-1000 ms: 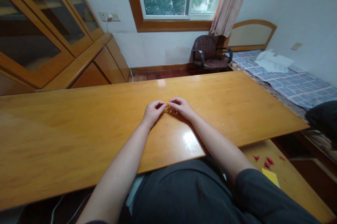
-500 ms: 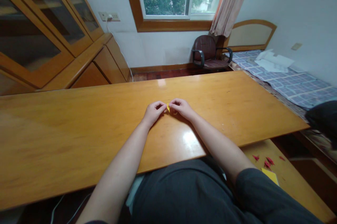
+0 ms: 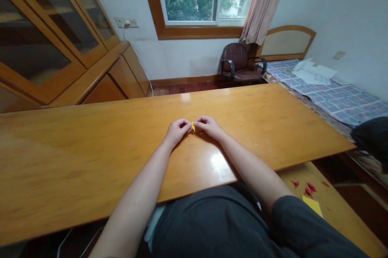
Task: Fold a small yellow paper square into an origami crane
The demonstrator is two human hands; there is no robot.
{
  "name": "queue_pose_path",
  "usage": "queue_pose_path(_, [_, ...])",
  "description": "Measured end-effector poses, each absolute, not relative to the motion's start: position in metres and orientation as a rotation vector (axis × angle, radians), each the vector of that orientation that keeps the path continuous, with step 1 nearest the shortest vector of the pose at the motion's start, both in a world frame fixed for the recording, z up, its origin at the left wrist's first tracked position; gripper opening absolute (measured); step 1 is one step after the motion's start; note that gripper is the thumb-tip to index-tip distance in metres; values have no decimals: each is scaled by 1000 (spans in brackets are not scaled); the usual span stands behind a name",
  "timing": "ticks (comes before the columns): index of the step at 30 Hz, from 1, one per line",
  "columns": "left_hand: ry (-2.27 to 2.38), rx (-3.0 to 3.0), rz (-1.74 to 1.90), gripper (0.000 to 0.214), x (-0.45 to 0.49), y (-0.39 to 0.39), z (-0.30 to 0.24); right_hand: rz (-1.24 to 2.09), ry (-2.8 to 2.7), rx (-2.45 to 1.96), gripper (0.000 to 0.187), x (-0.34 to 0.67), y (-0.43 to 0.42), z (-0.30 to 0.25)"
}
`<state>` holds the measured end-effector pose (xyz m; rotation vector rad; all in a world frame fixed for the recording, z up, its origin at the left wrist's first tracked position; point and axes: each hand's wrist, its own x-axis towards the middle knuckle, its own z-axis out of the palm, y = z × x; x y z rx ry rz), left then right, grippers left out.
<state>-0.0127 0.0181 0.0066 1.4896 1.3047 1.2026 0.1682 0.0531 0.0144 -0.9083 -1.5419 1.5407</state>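
Observation:
A small piece of folded yellow paper is pinched between my two hands, just above the wooden table. My left hand is closed, thumb and fingertips on the paper's left side. From the right, my right hand grips it the same way, with the fingertips of both hands nearly meeting. One pointed end of the paper hangs down between them. Its finer folds are too small to make out.
Several small red folded paper pieces and a yellow paper sheet lie on a lower wooden surface at the right. Beyond the table are a brown armchair, a bed and a glass-doored cabinet.
The view has tilted up slightly, so everything sits a little lower. Both hands keep their pinch on the yellow paper, which shows a bit more between the fingertips.

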Motion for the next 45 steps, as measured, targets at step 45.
queue_pose_path(45, [1270,1402,1251,33,-14,23,5,1507,-1606,-900,38,169,57,10])
